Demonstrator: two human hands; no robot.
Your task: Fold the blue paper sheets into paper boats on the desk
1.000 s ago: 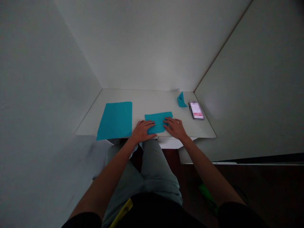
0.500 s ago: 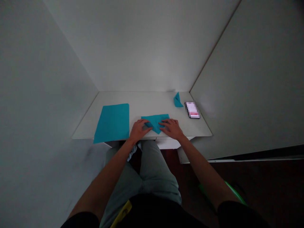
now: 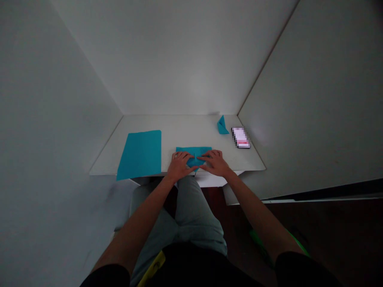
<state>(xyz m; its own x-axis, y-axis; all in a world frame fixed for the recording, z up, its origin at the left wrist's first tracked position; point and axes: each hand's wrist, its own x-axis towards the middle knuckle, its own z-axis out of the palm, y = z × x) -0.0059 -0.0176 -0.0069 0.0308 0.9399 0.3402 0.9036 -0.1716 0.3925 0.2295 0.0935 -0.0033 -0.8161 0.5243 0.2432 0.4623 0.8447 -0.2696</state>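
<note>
A folded teal paper [image 3: 186, 152] lies on the white desk [image 3: 179, 127] near its front edge. My left hand [image 3: 180, 166] and my right hand [image 3: 215, 163] press on it from either side, with their fingertips close together at its middle. The hands hide most of the lower part of the paper. To the left, a flat teal paper sheet [image 3: 139, 154] overhangs the desk's front edge, and neither hand touches it. A small folded teal paper piece [image 3: 222, 126] stands at the back right.
A smartphone [image 3: 240, 137] with a pixelated screen lies at the desk's right back corner. White walls [image 3: 179, 59] rise behind and on both sides of the desk. My knees in grey-green trousers [image 3: 191, 207] are below the front edge.
My hands have moved closer together over the folded paper, and its lower point is now mostly hidden. The view has drifted slightly, and the other papers and phone have stayed in place on the desk.
</note>
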